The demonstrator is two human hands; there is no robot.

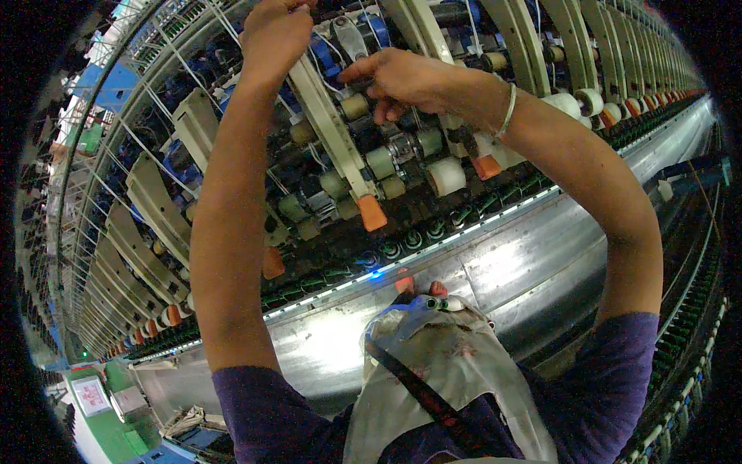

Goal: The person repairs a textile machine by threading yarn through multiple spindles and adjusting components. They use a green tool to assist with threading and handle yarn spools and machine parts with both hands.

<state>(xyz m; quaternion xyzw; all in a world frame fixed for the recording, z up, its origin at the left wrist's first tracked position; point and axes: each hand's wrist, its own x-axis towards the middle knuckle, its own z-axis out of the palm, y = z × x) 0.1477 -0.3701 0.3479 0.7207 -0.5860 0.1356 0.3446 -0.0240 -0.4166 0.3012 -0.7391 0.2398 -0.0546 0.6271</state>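
Both my arms reach up into a spinning machine. My left hand [278, 39] is at the top edge with its fingers curled together, above the upper end of a long beige pressure arm [328, 124] with an orange tip [372, 213]. What its fingers hold, if anything, is hidden. To the right of that arm, my right hand [406, 81] stretches its index finger toward a blue round part [325, 56]; its other fingers are bent and apart, with nothing seen in them. Below it sit small tan and green rollers [380, 162] and a white roller [446, 176].
More beige arms [522, 46] run along the machine to both sides. Dark spindles [413, 238] line its lower edge, above a shiny metal surface [328, 329]. My pale apron [456, 356] holds tubes at its top. Another row of bobbins [680, 340] stands at the right.
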